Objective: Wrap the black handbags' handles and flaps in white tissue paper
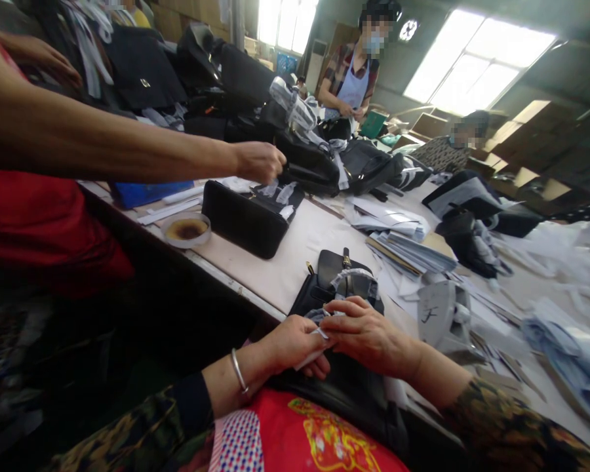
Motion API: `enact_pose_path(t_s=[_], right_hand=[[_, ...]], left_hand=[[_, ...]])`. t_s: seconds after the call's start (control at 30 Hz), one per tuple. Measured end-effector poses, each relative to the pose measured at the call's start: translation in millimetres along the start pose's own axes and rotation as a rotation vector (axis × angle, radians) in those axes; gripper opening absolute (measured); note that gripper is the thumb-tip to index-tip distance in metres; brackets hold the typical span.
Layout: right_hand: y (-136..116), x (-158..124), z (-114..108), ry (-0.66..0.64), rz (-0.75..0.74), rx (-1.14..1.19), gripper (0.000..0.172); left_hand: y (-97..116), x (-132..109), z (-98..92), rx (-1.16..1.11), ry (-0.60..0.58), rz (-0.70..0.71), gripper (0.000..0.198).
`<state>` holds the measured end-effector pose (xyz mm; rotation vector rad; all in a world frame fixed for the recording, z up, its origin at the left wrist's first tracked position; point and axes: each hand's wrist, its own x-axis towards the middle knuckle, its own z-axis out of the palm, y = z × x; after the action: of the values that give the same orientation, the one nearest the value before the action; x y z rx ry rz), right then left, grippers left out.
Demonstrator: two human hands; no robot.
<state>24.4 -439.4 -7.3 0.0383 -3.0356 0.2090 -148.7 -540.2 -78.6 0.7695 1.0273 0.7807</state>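
A black leather backpack (324,282) lies before me across the table's edge, its lower part against my red apron. Over it, my left hand (297,341) is closed on a small piece of white paper (311,354). My right hand (361,331) meets the left one at the fingertips, its fingers bent together above the bag; whatever they pinch is hidden. Clear wrapping covers the bag's handle (354,275), just beyond my fingers.
A co-worker's arm (177,154) reaches in from the left above another black bag (246,219). A roll of tape (185,229) sits near the table edge. To the right are a white tape dispenser (440,314) and stacked papers (413,246). Wrapped bags pile up behind.
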Motion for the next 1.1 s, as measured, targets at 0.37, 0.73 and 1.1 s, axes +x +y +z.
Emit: enact_pose_path(t_s=[0.37,0.73,1.1], right_hand=[[5.3,-3.2,7.2,0.029,-0.007,-0.009,0.020],[-10.4,-11.0,23.8,0.334,0.312,0.027,0.018],[-41.8,-8.8,51.6,0.591,0.607,0.240,0.017]], left_hand=[[1.7,-1.6,-3.0,-0.155,-0.009,-0.027,0.049],[0.5,-0.1,-2.4,-0.164,0.087,-0.044,0.057],[1.2,-2.2,1.8,-0.145,0.133,0.011,0.052]])
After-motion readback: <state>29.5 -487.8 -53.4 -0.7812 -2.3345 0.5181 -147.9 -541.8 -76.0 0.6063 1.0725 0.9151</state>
